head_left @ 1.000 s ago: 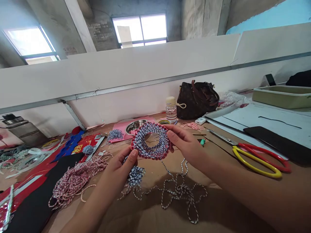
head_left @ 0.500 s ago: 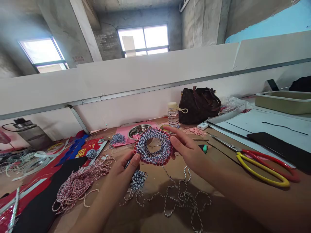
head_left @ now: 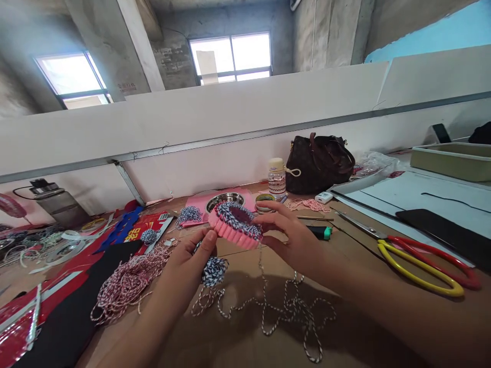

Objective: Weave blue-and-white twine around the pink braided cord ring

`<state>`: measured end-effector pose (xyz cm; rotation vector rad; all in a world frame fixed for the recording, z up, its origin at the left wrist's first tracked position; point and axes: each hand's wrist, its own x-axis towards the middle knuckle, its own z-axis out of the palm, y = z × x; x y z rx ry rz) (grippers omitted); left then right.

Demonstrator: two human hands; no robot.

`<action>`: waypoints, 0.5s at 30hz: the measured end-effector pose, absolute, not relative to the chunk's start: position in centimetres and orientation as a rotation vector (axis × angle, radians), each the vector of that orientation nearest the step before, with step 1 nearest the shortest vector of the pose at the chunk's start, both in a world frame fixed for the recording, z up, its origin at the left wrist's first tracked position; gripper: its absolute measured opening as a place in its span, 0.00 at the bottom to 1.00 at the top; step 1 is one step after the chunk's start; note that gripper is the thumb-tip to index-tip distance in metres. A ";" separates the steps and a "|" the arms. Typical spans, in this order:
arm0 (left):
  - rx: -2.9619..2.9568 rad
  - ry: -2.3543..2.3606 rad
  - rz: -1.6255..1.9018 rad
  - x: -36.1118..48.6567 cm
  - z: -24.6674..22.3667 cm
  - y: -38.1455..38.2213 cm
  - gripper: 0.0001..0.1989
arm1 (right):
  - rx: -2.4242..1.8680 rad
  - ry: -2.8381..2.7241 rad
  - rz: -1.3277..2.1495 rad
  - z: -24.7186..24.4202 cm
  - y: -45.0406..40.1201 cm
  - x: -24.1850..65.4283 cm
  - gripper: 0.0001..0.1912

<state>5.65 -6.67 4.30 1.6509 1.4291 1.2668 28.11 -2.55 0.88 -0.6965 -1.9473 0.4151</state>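
A pink ribbed ring (head_left: 235, 233), its rim covered with braided black-and-white cord, is tilted up above the table, so its pink outer side faces me. My left hand (head_left: 194, 255) pinches its left end between thumb and fingers. A bunched hank of black-and-white cord (head_left: 214, 271) hangs just under those fingers; whether they hold it too is hidden. At the ring's right end is my right hand (head_left: 297, 237), with fingers over the rim and thumb below. Loose black-and-white cord (head_left: 268, 306) trails down and lies in loops on the brown tabletop (head_left: 230, 342).
Red-and-yellow-handled scissors (head_left: 422, 266) lie at right, beside a black phone-like slab (head_left: 441, 235). A metal bowl (head_left: 226, 198), tape roll (head_left: 265, 202), bottle (head_left: 276, 176) and dark handbag (head_left: 320, 163) stand behind. Pink-and-white cord (head_left: 128, 289) is heaped at left.
The ring has tipped from facing me to showing its pink outer side, and sits slightly lower. My right fingers have shifted and spread along its right end.
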 end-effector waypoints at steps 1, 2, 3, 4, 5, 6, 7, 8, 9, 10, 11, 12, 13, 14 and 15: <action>1.697 1.444 1.265 5.8 4.4 -6.8 0.19 | -0.697 -1.940 0.465 0.8 -2.7 27.9 0.15; 1.733 1.448 1.255 5.9 4.3 -6.8 0.17 | -0.682 -1.928 0.532 0.7 -2.9 27.6 0.17; 1.761 1.441 1.235 6.0 4.3 -6.9 0.15 | -0.648 -1.909 0.634 0.6 -3.2 27.3 0.18; 1.785 1.425 1.206 6.1 4.2 -6.8 0.14 | -0.599 -1.888 0.781 0.6 -3.6 27.0 0.18; 1.805 1.407 1.177 6.2 4.0 -6.8 0.14 | -0.548 -1.856 0.964 0.6 -4.0 26.6 0.17; 1.820 1.392 1.150 6.2 3.9 -6.7 0.14 | -0.500 -1.806 1.162 0.5 -4.3 26.3 0.16; 1.833 1.381 1.123 6.2 3.7 -6.5 0.14 | -0.463 -1.735 1.352 0.4 -4.5 26.0 0.13; 1.850 1.375 1.098 6.2 3.5 -6.4 0.14 | -0.447 -1.648 1.509 0.2 -4.6 25.8 0.12; 1.871 1.370 1.069 6.2 3.4 -6.3 0.13 | -0.458 -1.557 1.621 0.0 -4.6 25.5 0.13; 1.895 1.368 1.031 6.2 3.3 -6.2 0.12 | -0.493 -1.467 1.688 -0.2 -4.5 25.4 0.16; 1.925 1.362 0.984 6.3 3.1 -6.2 0.12 | -0.548 -1.395 1.728 -0.5 -4.4 25.2 0.18; 1.960 1.350 0.932 6.4 3.1 -6.3 0.11 | -0.624 -1.348 1.755 -0.8 -4.3 25.1 0.20; 1.996 1.338 0.879 6.5 3.0 -6.4 0.11 | -0.709 -1.321 1.773 -1.0 -4.2 25.0 0.20; 2.031 1.328 0.835 6.7 3.0 -6.6 0.10 | -0.783 -1.301 1.782 -1.1 -4.1 25.0 0.20; 2.061 1.322 0.804 6.8 3.1 -6.8 0.10 | -0.831 -1.278 1.786 -1.1 -4.0 25.0 0.19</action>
